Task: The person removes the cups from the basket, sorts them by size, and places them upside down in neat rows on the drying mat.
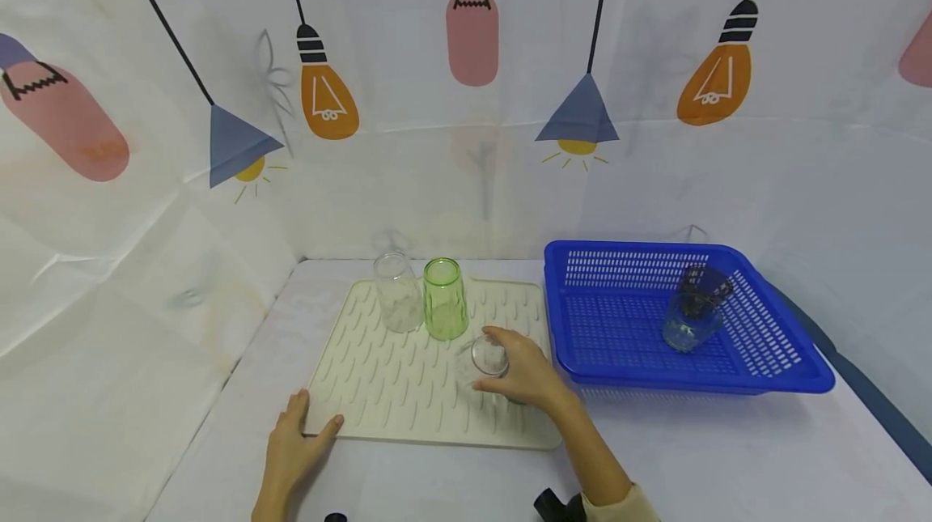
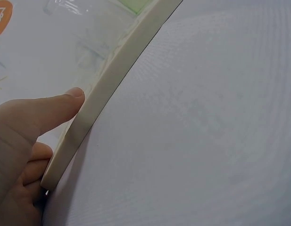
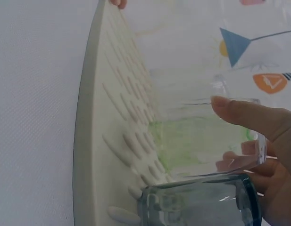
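Note:
My right hand (image 1: 527, 372) grips a clear drinking glass (image 1: 466, 364) near its raised end, thumb on one side and fingers on the other. The glass stands on a cream ribbed drying mat (image 1: 408, 421). Right beside it, in the right wrist view, a grey-blue glass (image 3: 197, 202) stands on the mat; in the head view my hand mostly hides it. Farther back are a green glass (image 1: 446, 303) and a tall clear glass (image 1: 396, 295). My left hand (image 1: 291, 445) rests at the mat's near left corner, thumb touching the front edge (image 2: 100, 94), fingers along the left side.
A blue plastic basket (image 1: 597, 368) stands to the right of the mat, with a bluish clear glass (image 1: 688, 324) and a dark patterned glass (image 1: 702, 287) inside. A white sheet printed with lamps (image 1: 408, 190) hangs behind the table (image 1: 437, 481).

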The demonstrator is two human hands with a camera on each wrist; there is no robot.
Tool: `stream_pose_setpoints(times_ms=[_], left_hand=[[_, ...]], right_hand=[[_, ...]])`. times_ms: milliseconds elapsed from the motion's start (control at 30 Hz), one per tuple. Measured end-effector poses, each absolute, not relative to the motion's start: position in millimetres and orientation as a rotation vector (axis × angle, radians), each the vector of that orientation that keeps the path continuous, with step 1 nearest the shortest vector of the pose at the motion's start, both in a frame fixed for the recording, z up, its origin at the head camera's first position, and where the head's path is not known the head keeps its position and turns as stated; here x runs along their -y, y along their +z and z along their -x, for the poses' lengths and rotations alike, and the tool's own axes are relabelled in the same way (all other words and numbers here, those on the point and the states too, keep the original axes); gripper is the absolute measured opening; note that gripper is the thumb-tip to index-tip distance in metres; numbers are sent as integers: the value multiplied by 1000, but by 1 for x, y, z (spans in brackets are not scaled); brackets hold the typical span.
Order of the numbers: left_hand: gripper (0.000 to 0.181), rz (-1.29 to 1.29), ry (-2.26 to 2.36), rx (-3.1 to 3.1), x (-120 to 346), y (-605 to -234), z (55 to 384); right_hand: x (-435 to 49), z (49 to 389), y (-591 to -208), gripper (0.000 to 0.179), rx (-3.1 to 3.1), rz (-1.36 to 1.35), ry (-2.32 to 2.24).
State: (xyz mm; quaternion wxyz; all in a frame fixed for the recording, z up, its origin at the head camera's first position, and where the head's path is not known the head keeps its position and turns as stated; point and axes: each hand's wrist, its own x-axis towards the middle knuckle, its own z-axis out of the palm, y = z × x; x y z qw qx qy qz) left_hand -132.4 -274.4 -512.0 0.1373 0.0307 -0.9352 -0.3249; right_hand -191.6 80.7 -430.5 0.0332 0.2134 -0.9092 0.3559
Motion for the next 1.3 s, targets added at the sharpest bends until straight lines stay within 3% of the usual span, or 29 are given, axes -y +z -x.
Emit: stream_pose_setpoints(times_ms=[633, 1300], left_hand=[[81, -102, -948, 2711, 275, -513, 133], [74, -99, -907, 2686, 278, -514, 134]], right_hand=[[-72, 198, -436, 72, 2921, -743, 767], [-73, 200, -437, 68, 2901, -769, 736]])
